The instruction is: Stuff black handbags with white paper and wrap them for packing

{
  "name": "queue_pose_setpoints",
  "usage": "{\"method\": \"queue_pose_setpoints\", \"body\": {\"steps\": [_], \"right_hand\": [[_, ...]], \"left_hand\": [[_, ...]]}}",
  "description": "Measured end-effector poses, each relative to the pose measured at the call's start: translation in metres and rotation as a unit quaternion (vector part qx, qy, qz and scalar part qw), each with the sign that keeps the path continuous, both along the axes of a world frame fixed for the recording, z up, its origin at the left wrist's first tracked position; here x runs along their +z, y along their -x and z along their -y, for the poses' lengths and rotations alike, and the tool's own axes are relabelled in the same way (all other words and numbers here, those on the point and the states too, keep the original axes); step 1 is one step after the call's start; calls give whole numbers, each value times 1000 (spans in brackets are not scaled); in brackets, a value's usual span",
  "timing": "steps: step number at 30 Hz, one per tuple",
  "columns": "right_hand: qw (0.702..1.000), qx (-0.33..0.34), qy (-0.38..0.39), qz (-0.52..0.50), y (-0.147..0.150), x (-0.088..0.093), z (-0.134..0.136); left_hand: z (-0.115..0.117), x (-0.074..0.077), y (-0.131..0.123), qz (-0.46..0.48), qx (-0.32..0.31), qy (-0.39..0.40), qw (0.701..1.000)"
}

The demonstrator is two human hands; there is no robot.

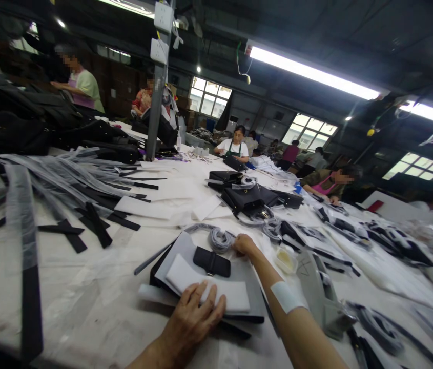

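Resting your half-open left hand (197, 318) on the six o'clock edge of a white rectangular foam pad (232, 295), you had its fingers spread without visibly gripping anything, above a grey sheet (187, 248) on the black bag (160, 268) lying just before you. At the pad's one o'clock, your right hand (244, 245) was curled beside a round coil of translucent-wrapped grey strap (221, 240), and whether it pinched anything could not be told. A tug there could have unwound the coil, and uneven pressure from your left fingers might have let the loose-looking foam slide askew.

Straps (99, 225) left of the bag (211, 262), tape dispenser (316, 287) right
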State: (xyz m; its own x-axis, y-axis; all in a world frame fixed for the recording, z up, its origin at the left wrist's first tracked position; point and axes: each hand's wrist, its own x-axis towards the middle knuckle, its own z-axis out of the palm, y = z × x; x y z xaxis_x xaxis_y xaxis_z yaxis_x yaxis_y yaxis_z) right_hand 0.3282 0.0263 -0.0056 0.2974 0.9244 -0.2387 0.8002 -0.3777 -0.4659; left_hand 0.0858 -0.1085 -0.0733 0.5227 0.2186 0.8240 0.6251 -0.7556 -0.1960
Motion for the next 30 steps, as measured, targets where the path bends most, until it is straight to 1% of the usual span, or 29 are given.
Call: {"method": "queue_pose_setpoints", "body": {"steps": [3, 5, 9, 12, 15, 18, 21, 23, 26, 30], "right_hand": [[996, -17, -25, -81, 0, 9, 10], [990, -15, -62, -128, 2, 16, 19], [973, 20, -145, -178, 9, 31, 46], [964, 59, -186, -182, 17, 39, 77], [959, 93, -210, -165, 21, 38, 112], [948, 151, -271, -75, 20, 26, 142], [912, 191, -361, 29, 17, 13, 159], [892, 210, -397, 51, 17, 9, 167], [876, 257, -404, 57, 23, 11, 182], [875, 274, -394, 68, 38, 18, 207]], "left_hand": [[2, 1, 1, 3, -7, 10, 1000], [3, 2, 2, 0, -8, 22, 1000], [4, 3, 3, -18, -2, 25, 1000], [5, 4, 4, -19, -3, 26, 999], [5, 6, 5, -15, -8, 28, 999], [6, 6, 6, -15, -19, 39, 999], [7, 5, 6, -11, -18, 49, 999], [9, 4, 6, -14, -14, 54, 998], [11, 4, 6, -21, -10, 63, 998], [13, 5, 7, -19, -15, 72, 997]]}}
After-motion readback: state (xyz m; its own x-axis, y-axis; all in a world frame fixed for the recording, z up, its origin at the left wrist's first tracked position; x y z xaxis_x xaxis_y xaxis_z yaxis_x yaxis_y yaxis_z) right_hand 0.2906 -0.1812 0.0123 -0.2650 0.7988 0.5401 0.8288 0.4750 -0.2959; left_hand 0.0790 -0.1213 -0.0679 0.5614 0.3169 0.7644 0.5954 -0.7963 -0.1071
